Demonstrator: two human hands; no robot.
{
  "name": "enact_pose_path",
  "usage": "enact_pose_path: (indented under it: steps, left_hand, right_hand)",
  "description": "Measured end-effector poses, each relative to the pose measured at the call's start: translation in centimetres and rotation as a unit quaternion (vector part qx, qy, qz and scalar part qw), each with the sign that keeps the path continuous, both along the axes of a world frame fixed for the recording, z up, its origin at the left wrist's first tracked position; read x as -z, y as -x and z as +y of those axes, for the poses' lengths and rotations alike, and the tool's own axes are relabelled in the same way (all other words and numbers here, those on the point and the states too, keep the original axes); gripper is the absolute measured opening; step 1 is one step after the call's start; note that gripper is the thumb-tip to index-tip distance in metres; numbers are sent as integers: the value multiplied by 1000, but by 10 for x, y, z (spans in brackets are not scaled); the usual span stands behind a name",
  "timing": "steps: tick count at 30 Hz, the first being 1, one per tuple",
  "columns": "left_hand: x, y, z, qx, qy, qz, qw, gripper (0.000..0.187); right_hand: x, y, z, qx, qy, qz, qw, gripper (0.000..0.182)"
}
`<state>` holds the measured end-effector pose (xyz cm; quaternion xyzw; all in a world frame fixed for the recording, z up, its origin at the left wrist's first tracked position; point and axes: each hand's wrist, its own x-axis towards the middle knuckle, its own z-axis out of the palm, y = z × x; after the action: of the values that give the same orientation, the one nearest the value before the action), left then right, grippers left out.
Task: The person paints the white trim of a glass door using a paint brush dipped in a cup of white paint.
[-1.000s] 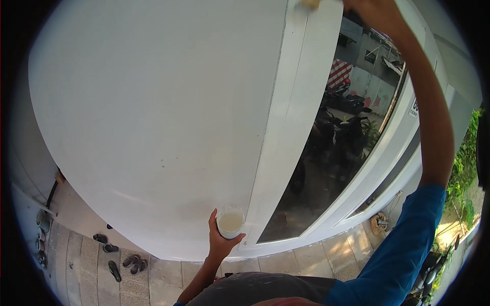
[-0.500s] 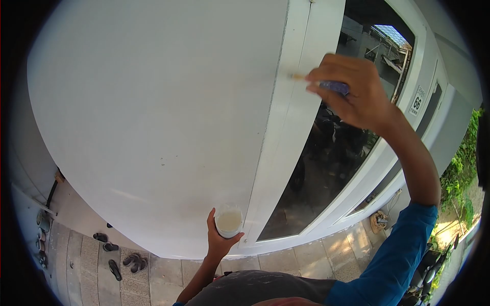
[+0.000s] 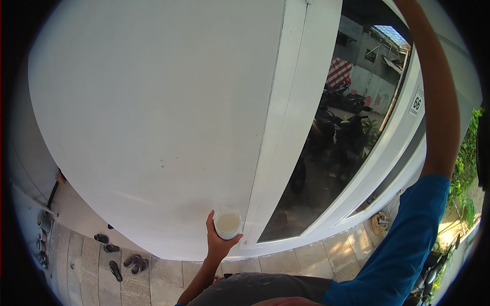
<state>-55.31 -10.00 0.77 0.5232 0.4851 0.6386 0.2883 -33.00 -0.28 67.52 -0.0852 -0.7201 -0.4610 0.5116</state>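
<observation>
My left hand (image 3: 218, 245) is closed around a translucent plastic cup (image 3: 227, 223) holding a whitish liquid that looks like paint. It keeps the cup upright, low in front of the white wall (image 3: 168, 112) and close to the foot of the white window frame (image 3: 261, 204). My right arm (image 3: 440, 97) stretches up past the top edge of the picture. The right hand and whatever it holds are out of sight.
A dark glass pane (image 3: 326, 168) to the right reflects parked motorbikes. Beyond it hangs a number 66 sign (image 3: 416, 104). Several dark sandals (image 3: 135, 263) lie on the paved floor (image 3: 168, 275). A small bag (image 3: 380, 222) stands by the wall base; plants (image 3: 462, 173) grow far right.
My right hand, which held a small brush with a purple handle near the window frame, has risen out of the picture. The left hand and cup stay nearly where they were.
</observation>
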Motion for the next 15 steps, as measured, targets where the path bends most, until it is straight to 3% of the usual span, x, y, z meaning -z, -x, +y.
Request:
enact_pose_path:
  steps: [3,4,5,6,8,12,14,15]
  left_hand:
    - [0,0,1,9,-7,-18,1000,122]
    - [1,-1,2,14,-7,-29,999,122]
    - [1,-2,2,20,-7,-41,999,122]
    - [2,-1,1,21,-10,-41,999,122]
    - [4,1,2,16,-8,-25,1000,122]
    - [2,1,4,16,-18,-22,999,122]
    - [1,0,4,12,-17,-7,1000,121]
    - [-1,-1,3,10,-19,-8,1000,121]
  right_hand:
    - [57,3,10,17,54,-69,996,16]
    - [80,2,-4,58,50,-132,988,14]
    - [95,-19,16,172,-44,-142,974,14]
    - [119,-12,12,80,77,-159,981,11]
    - [140,-8,-13,46,247,-208,945,11]
    - [114,-8,-1,82,285,-218,930,11]
    - [60,-10,21,85,280,-165,942,21]
    - [26,-9,20,13,309,-128,942,16]
